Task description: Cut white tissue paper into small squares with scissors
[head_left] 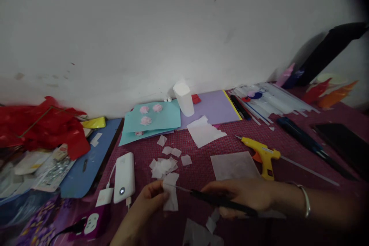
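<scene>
White paper strip (172, 200), pinched by thumb and finger of the left hand (151, 200) near the loose pieces (162, 168), is best steadied, I judge remotely, with the right hand (248, 192), fingers curled round the scissors (220, 201), squaring the blades.

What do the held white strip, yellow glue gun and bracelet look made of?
White strip: probably paper or tissue, matte, thin-edged. Glue gun: likely hard plastic, smooth, with a moulded-looking yellow body. Bracelet: seemingly metal, given its silvery gleam.
</scene>
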`<state>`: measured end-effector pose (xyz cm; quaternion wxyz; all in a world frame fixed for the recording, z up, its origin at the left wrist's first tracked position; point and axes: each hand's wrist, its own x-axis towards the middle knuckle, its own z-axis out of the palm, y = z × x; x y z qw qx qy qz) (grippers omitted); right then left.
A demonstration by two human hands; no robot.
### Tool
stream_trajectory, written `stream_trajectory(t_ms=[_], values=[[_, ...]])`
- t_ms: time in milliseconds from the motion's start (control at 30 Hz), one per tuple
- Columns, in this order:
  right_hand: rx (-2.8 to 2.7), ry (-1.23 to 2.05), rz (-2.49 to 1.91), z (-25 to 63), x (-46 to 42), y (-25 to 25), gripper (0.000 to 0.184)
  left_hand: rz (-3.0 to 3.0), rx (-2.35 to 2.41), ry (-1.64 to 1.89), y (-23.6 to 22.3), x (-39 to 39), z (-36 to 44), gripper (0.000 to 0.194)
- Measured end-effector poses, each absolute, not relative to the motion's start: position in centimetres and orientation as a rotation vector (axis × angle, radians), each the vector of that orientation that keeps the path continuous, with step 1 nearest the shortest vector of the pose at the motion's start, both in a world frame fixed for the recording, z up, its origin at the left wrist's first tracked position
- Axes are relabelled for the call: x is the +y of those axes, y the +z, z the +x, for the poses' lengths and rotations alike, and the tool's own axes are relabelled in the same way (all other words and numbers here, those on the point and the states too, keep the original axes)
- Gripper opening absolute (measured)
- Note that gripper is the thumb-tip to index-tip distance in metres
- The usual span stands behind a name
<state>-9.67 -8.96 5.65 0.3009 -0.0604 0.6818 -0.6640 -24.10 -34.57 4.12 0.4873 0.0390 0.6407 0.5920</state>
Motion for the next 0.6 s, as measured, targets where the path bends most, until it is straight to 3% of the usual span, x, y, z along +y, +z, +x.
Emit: stream_trajectory(t_ms=[133,267,600], values=[[1.605,-1.93,-0.177,-10.5,-9.4,4.6,0.071,0.141,1.606,1.413,4.6,-34.4,-25.0,0.021],[1.62,-1.955,-0.133,-10.9,-9.3,4.3,0.067,0.267,1.672,1.338,5.4,-33.9,-26.0,0.009],[1.643,-1.961,-0.101,-11.3,-9.4,4.0,0.066,0.258,1.695,1.368,5.4,-32.7,-26.2,0.019]])
